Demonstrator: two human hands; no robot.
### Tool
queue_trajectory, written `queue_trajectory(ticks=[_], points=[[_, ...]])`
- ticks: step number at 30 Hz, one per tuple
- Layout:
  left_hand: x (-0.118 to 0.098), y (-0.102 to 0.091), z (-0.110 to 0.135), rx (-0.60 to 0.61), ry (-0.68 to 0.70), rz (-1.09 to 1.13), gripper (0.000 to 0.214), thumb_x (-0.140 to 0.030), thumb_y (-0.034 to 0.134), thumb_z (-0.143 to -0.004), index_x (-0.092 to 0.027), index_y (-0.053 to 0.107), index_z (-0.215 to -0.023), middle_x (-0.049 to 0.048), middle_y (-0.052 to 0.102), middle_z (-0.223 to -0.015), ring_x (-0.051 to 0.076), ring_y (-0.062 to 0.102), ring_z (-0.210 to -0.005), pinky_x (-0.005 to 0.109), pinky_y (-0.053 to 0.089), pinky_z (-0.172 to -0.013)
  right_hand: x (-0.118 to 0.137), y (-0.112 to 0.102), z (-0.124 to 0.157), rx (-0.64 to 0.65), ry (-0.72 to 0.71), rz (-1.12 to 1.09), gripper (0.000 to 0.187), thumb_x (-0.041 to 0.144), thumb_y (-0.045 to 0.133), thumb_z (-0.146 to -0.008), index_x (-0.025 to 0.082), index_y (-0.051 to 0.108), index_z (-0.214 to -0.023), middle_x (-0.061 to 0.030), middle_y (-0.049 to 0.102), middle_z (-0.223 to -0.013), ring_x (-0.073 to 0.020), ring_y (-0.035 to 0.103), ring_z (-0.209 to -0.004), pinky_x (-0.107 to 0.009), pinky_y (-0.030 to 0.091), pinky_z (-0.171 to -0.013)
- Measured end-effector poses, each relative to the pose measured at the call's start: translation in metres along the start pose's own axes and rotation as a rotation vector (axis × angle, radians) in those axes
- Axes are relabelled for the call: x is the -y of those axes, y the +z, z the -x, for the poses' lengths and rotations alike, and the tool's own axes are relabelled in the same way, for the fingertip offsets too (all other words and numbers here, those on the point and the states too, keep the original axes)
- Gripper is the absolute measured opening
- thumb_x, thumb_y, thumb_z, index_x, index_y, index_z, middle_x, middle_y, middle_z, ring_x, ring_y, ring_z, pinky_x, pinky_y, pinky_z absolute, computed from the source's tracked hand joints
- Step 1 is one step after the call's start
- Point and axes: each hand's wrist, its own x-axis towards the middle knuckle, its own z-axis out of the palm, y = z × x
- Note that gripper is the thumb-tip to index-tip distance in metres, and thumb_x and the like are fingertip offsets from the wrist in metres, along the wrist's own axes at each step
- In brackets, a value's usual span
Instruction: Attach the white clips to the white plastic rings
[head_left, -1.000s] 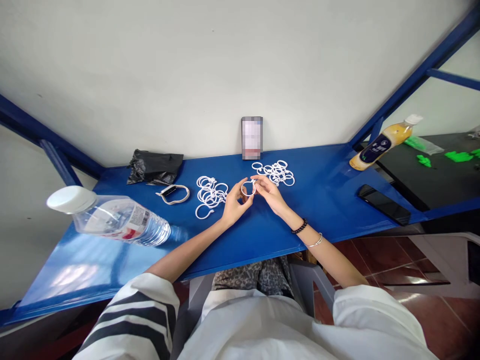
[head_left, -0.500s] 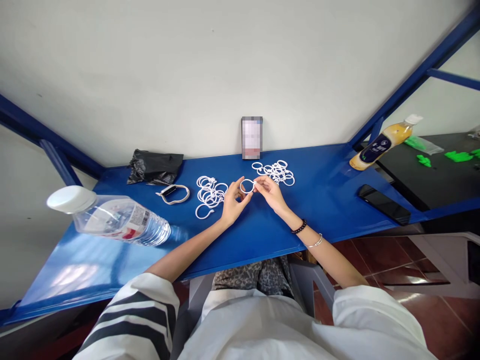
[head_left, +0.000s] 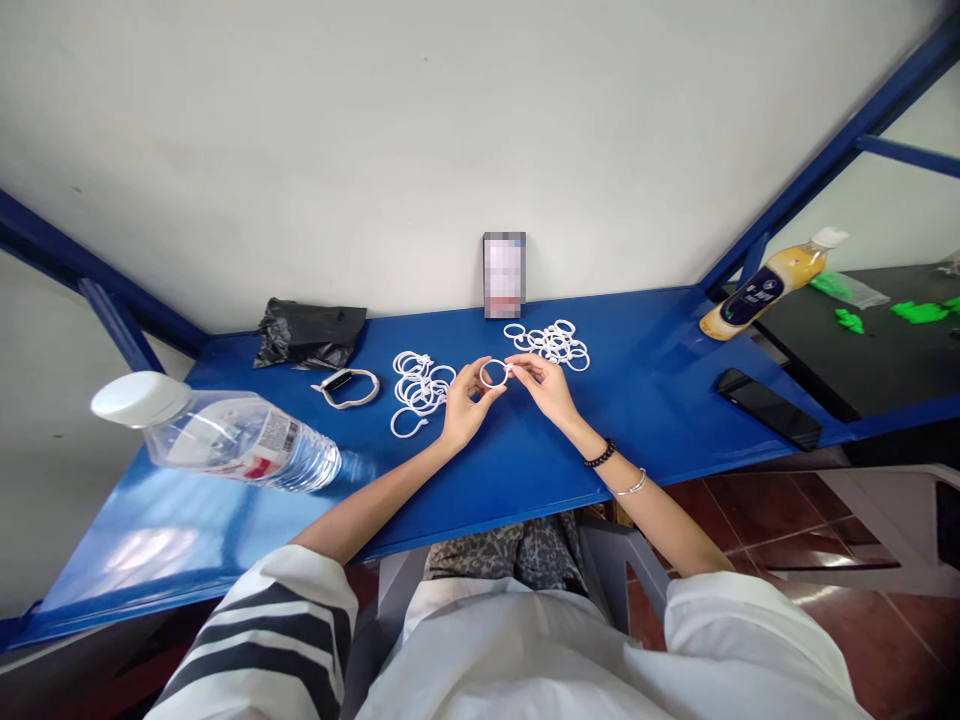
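A white plastic ring (head_left: 484, 383), like a curtain ring with a small clasp, is held up over the blue table between both hands. My left hand (head_left: 466, 405) pinches its left side with thumb and fingers. At its right side, my right hand (head_left: 546, 388) grips the clasp end with the fingertips, which partly hide it. Left of my left hand lies a pile of similar white rings (head_left: 409, 424). Behind my right hand is a second heap of white rings (head_left: 581, 350), partly covered by that hand.
A large water bottle (head_left: 247, 440) stands at the left, near a wristwatch (head_left: 360, 403) and a black plastic bag (head_left: 311, 335). A phone (head_left: 504, 275) leans on the wall. To the right are a juice bottle (head_left: 757, 298) and a dark phone (head_left: 769, 408) by the table edge.
Both hands stay in almost the same place around the ring. The right fingers have shifted slightly at the clasp; the piles look the same.
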Motion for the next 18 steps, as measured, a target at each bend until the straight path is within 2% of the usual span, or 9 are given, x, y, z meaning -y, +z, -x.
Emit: queue_trajectory(ticks=[7,18], points=[[-0.0007,0.0005,0.0001,0.018,0.02,-0.022,0.052,-0.045,0.073,-0.077,-0.018,0.056,-0.119,0.0007,0.056,-0.082,0.011,0.058,-0.065,0.024,0.053,-0.06,0.0005,0.0005,0.0004,0.005,-0.024,0.024,0.026,0.045,0.062,-0.085,0.022,0.07,-0.095,-0.0052,0.072,-0.093,-0.0195,0.068,-0.086,-0.037,0.052,-0.087],[0.0012,-0.0002,0.0011,0.017,0.046,-0.014,0.05,-0.041,0.067,-0.084,-0.021,0.051,-0.127,0.0025,0.056,-0.089,0.01,0.058,-0.068,0.024,0.053,-0.064,-0.0023,0.0005,0.0002,0.009,-0.051,0.047,0.022,0.04,0.063,-0.085,0.023,0.072,-0.096,-0.0057,0.074,-0.1,-0.0205,0.068,-0.092,-0.038,0.051,-0.09]])
